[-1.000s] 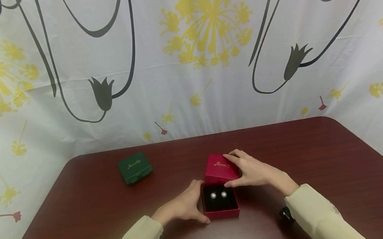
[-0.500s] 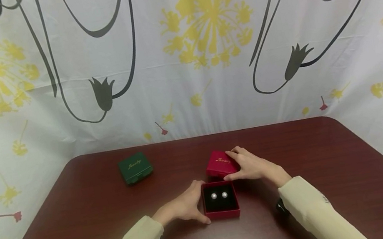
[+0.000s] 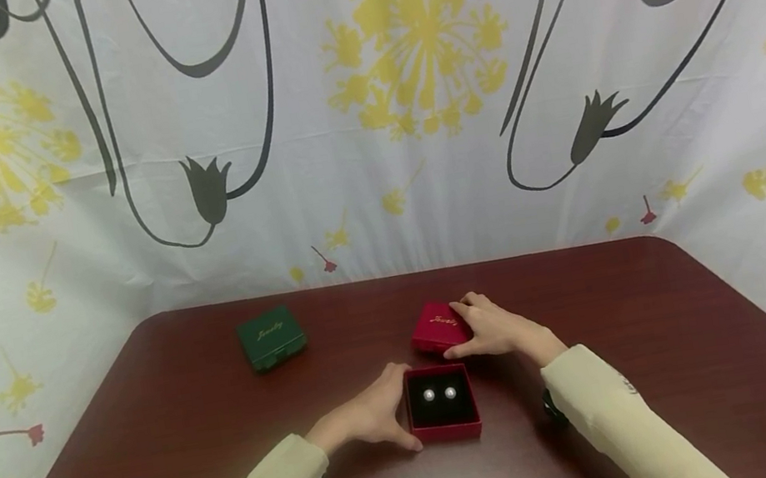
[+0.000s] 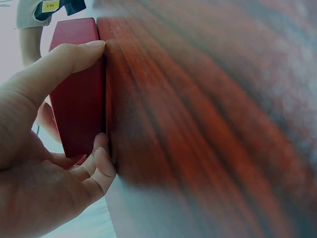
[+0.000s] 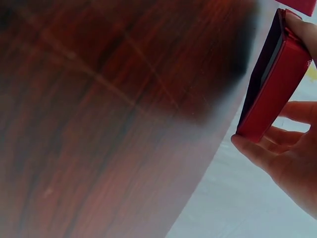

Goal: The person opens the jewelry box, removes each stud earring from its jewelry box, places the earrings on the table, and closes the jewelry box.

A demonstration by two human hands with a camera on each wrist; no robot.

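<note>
Pearl-like stud earrings (image 3: 428,394), a pair, sit on the black insert of a lidless red jewelry box (image 3: 448,433). My left hand (image 3: 369,410) holds this box at its left end; in the left wrist view the thumb and fingers span its red wall (image 4: 81,109). Just behind the box, my right hand (image 3: 492,326) grips the red lid (image 3: 436,327), which bears gold lettering. The right wrist view has the lid (image 5: 280,94) tilted between thumb and fingers, its dark inside partly showing. Whether the lid touches the table is hard to tell.
A closed green jewelry box (image 3: 270,338) with gold lettering lies at the back left of the dark red-brown wooden table (image 3: 181,442). Behind the table hangs a white curtain (image 3: 299,101) with yellow and grey flower patterns.
My right hand has drawn the red lid slightly back, away from the box, so the box's rear rim now shows. The left hand has stayed on the box.
</note>
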